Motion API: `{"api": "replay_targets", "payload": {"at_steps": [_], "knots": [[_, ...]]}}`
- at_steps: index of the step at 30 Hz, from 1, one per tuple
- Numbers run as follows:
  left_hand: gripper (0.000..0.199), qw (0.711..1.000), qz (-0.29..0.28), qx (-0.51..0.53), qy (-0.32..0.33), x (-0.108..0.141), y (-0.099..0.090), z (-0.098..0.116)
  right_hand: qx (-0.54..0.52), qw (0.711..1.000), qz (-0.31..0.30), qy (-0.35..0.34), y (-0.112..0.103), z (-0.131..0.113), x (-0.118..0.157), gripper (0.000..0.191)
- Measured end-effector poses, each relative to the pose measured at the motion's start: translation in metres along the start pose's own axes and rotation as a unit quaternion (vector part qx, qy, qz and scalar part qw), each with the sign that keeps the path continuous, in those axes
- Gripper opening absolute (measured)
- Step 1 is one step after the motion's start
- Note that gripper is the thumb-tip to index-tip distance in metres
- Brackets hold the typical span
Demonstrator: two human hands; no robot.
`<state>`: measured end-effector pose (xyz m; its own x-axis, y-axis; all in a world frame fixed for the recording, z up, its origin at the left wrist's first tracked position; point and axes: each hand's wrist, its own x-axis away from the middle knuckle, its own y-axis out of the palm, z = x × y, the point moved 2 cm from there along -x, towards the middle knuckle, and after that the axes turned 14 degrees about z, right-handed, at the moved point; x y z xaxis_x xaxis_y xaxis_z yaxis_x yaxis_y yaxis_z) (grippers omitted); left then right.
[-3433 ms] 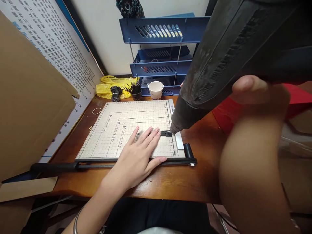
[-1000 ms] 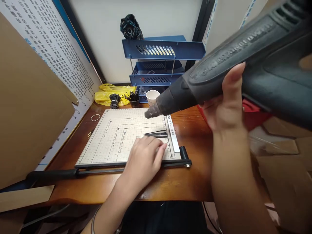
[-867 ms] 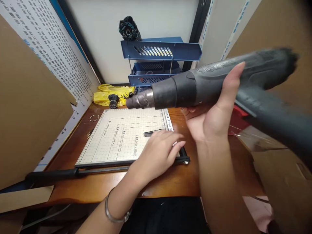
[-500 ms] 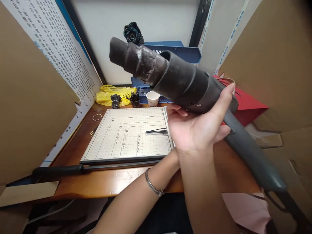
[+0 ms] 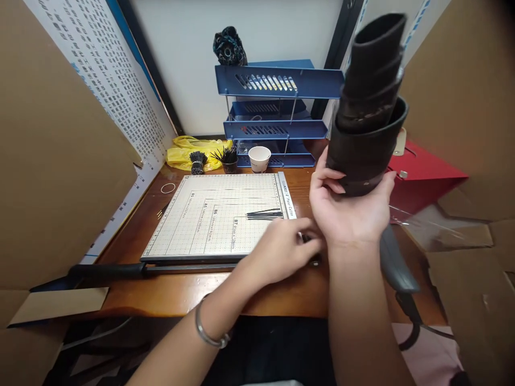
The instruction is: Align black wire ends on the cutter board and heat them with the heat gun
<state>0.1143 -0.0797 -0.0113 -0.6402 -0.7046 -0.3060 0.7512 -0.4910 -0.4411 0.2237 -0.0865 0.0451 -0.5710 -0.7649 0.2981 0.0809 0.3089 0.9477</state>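
My right hand [image 5: 352,212] is wrapped round a black heat gun [image 5: 362,153], raised with its scuffed, layered nozzle pointing up. Its grey handle slants down behind my forearm. My left hand [image 5: 285,241] is low at the right edge of a paper cutter [image 5: 193,230]. Its fingers are curled with the thumb close to them, over a small dark thing [image 5: 315,262] that is mostly hidden. Beside those fingers, several thin black wire-like pieces [image 5: 263,214] lie on the cutter's gridded board.
Behind the cutter stand a white paper cup [image 5: 259,158], a small black pot of black pieces [image 5: 229,161], a tied bundle [image 5: 198,162] and a yellow plastic bag [image 5: 177,155]. A blue tiered tray [image 5: 277,128] is at the back. A red box [image 5: 430,171] sits right, between cardboard walls.
The heat gun has swung from pointing left to pointing up and moved right. My left hand has come out from behind my right wrist to the cutter's right edge.
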Motion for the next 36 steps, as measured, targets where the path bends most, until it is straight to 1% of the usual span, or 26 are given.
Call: {"api": "replay_targets", "payload": {"at_steps": [1,2,3,5,8,11,14,16,19,21,23,25,27,29,32,35,36], "knots": [[0.011,0.996,0.033,-0.077,0.021,0.003,-0.013,-0.005,-0.012,1.0,0.005,0.005,-0.002,-0.004,-0.004,0.045],[0.009,0.98,0.08,-0.174,0.045,0.004,-0.025,-0.01,-0.03,0.999,0.014,0.013,-0.005,-0.009,-0.007,0.048],[0.007,0.971,0.099,-0.212,0.045,0.005,-0.036,-0.015,-0.053,0.998,0.025,0.024,-0.007,-0.013,-0.01,0.052],[0.007,0.958,0.118,-0.258,0.042,0.004,-0.053,-0.026,-0.106,0.992,0.048,0.051,-0.011,-0.021,-0.016,0.061],[0.012,0.944,0.109,-0.31,0.039,0.001,-0.063,-0.037,-0.167,0.978,0.081,0.089,-0.015,-0.029,-0.022,0.067],[0.015,0.938,0.083,-0.335,0.037,-0.002,-0.062,-0.043,-0.207,0.967,0.108,0.104,-0.018,-0.035,-0.026,0.066],[0.024,0.935,0.059,-0.35,0.029,-0.004,-0.06,-0.046,-0.232,0.958,0.133,0.1,-0.02,-0.038,-0.029,0.059],[0.027,0.933,0.044,-0.356,0.018,-0.006,-0.06,-0.047,-0.243,0.953,0.143,0.11,-0.022,-0.04,-0.032,0.055],[0.025,0.934,0.022,-0.355,-0.004,-0.011,-0.062,-0.047,-0.262,0.943,0.148,0.139,-0.028,-0.046,-0.039,0.053],[0.022,0.936,0.008,-0.351,-0.017,-0.014,-0.063,-0.047,-0.28,0.933,0.152,0.17,-0.035,-0.05,-0.046,0.054],[0.019,0.937,-0.007,-0.348,-0.025,-0.017,-0.065,-0.045,-0.311,0.91,0.152,0.226,-0.041,-0.054,-0.052,0.054],[0.015,0.937,-0.026,-0.347,-0.028,-0.02,-0.066,-0.043,-0.354,0.876,0.153,0.288,-0.045,-0.057,-0.056,0.056],[0.016,0.936,-0.046,-0.347,-0.025,-0.023,-0.065,-0.041,-0.393,0.845,0.161,0.323,-0.046,-0.058,-0.057,0.059],[0.018,0.934,-0.058,-0.351,-0.021,-0.024,-0.063,-0.039,-0.417,0.83,0.172,0.328,-0.045,-0.058,-0.055,0.059],[0.018,0.934,-0.055,-0.353,-0.013,-0.025,-0.06,-0.037,-0.43,0.826,0.187,0.311,-0.041,-0.055,-0.05,0.053],[0.016,0.942,-0.031,-0.333,-0.01,-0.021,-0.058,-0.039,-0.446,0.819,0.193,0.304,-0.041,-0.051,-0.044,0.058],[0.015,0.947,-0.017,-0.321,-0.011,-0.019,-0.059,-0.041,-0.44,0.826,0.182,0.301,-0.042,-0.049,-0.042,0.062]]}}
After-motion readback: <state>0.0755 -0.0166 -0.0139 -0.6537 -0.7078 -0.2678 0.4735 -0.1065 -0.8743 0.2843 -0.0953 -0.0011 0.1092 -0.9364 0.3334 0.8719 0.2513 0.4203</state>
